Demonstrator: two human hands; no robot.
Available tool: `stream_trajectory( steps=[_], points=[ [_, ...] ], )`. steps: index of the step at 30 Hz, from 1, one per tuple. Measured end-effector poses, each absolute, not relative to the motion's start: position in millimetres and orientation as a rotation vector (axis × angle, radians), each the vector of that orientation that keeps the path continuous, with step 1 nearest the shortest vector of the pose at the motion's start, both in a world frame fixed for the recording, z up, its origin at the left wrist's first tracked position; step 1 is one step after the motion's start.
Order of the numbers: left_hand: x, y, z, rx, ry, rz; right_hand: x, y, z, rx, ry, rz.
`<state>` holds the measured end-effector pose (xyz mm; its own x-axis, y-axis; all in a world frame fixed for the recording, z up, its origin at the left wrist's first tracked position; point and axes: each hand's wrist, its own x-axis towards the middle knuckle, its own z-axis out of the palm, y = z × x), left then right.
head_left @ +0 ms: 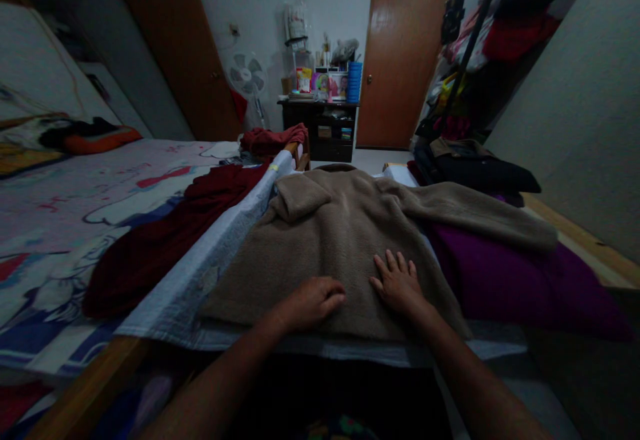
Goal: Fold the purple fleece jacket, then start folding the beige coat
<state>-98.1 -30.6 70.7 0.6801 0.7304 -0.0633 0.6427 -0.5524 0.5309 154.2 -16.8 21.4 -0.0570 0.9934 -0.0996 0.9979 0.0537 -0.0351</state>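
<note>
Left grip (316, 301), loosely curled, and right grip (399, 285), spread flat, lie unclenched on the brown garment (350, 227).

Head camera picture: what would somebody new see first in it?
Probably the big brown coat, spread across the middle, with the left hand and the right hand on it. Next, perhaps, the purple cloth under its sleeve, on the picture's right. The dark red cloth at left stands out too.
</note>
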Motion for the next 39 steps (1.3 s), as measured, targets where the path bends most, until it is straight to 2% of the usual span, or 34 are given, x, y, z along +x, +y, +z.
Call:
stream_trajectory(
  steps=[4, 8, 12, 22, 30, 35, 39],
  points=[
    [-104, 3, 53, 2.513, 1.449, 0.416, 122, -6, 38, 2.110, 2.376, -0.195],
    [-112, 8, 24, 2.548, 1.594, 0.226, 91, 4, 34, 1.949, 2.678, -0.231],
    [-125, -5, 6, 2.500, 1.756, 0.105, 86, 6, 18, 1.900, 2.666, -0.283],
    [-182, 17, 14, 2.076, 2.356, -0.029, 97, 3, 10, 1.937, 2.666, -0.218],
    [-192, 53, 29, 1.996, 2.448, -0.092, 96, 1, 11, 1.907, 2.674, -0.194],
    [-191, 75, 33, 1.989, 2.440, -0.045, 100, -8, 13, 1.661, 2.779, -0.256],
    [-177, 82, 36, 2.304, 2.270, 0.075, 106, -21, 16, 1.558, 2.821, -0.300]
  ],
)
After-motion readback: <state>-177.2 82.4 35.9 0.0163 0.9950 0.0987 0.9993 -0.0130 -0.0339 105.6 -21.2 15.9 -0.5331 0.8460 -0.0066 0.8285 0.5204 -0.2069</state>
